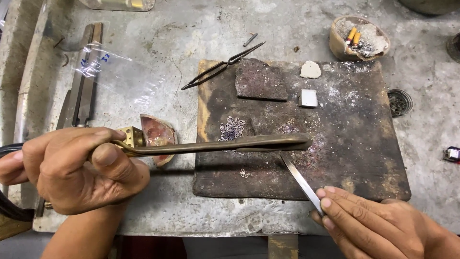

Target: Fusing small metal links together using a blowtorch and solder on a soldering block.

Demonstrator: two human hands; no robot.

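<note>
My left hand (76,168) grips the brass handle of a long torch (225,144), whose tube reaches right over a dark scorched board (354,144) and ends near the board's middle. My right hand (378,225) pinches a thin metal tweezers (299,177), its tip pointing up toward the torch's nozzle. A small heap of tiny silver links (232,128) lies on the board just behind the tube. A few loose links (245,173) rest nearer the front edge.
On the board sit a dark square block (261,80), a white lump (310,70) and a small silver square (308,98). Black tweezers (220,66), a broken clay dish (155,134), files (81,81) and a bowl with ash (359,38) lie on the grey bench.
</note>
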